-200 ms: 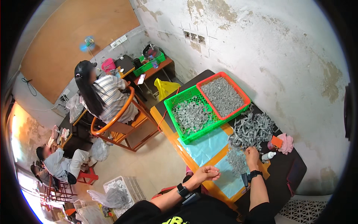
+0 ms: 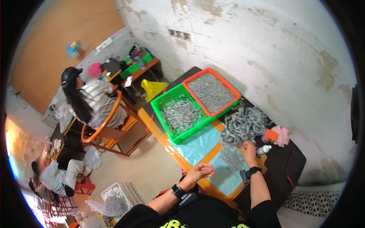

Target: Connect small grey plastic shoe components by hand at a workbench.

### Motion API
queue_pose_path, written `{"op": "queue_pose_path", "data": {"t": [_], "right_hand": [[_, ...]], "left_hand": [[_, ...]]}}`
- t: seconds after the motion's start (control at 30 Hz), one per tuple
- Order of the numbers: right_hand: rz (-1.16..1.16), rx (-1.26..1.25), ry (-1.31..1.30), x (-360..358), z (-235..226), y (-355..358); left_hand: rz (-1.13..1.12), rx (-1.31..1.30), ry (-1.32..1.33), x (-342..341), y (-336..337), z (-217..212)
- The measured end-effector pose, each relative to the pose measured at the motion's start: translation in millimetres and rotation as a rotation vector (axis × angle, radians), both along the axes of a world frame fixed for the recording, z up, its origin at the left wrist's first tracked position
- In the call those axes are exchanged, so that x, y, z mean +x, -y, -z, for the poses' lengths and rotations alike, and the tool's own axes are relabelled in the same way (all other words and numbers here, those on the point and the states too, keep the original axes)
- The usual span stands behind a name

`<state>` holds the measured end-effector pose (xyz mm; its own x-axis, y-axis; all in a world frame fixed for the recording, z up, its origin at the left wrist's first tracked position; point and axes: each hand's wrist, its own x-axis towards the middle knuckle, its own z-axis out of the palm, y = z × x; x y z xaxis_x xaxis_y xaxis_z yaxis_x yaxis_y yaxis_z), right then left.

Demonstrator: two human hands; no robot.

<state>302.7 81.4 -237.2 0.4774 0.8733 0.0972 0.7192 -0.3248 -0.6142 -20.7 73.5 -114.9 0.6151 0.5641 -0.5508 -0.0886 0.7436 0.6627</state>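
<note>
Left hand: [image 2: 201, 171] raised beside the near blue sheet [image 2: 224, 182], fingers pressed together; no item visible, though blur could conceal one. Risk: a small piece slips out unnoticed, owing to its size.
Right hand: [image 2: 249, 154] fingers curled at the near edge of the grey strips; whether they pinch one cannot be told.
Loose grey pieces: [image 2: 232, 157] heaped on the sheet between the hands. Risk: scattering, if a wrist or sleeve sweeps low.
White bottle: [image 2: 264, 149] just beside the right hand. Risk: tipping, if that hand swings outward.
Grey strips: [image 2: 245, 125] tangled pile on the dark surface [image 2: 291, 161]. Risk: one pull drags several, caused by interlocking.
Green basket: [image 2: 194, 132] beyond the sheet, part-filled with grey pieces.
Red tray: [image 2: 226, 106] seated over the basket's right side, filled with grey pieces. Risk: spillage, if the basket is knocked.
Hands against earlier frame: left fingers appear closer together; both hands keep much the same stations.
View against earlier frame: scene shifted leftward, more blurred.
</note>
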Motion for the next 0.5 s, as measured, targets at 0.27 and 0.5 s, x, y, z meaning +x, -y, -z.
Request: {"op": "queue_pose_path", "data": {"t": [0.27,0.5], "right_hand": [[0.034,0.16,-0.87,-13,-44,39],[0.139,0.093,-1.092,-36,-108,80]], "left_hand": [[-0.019,-0.009,0.034,10,1,-23],[0.089,0.01,0.074,28,11,-28]]}}
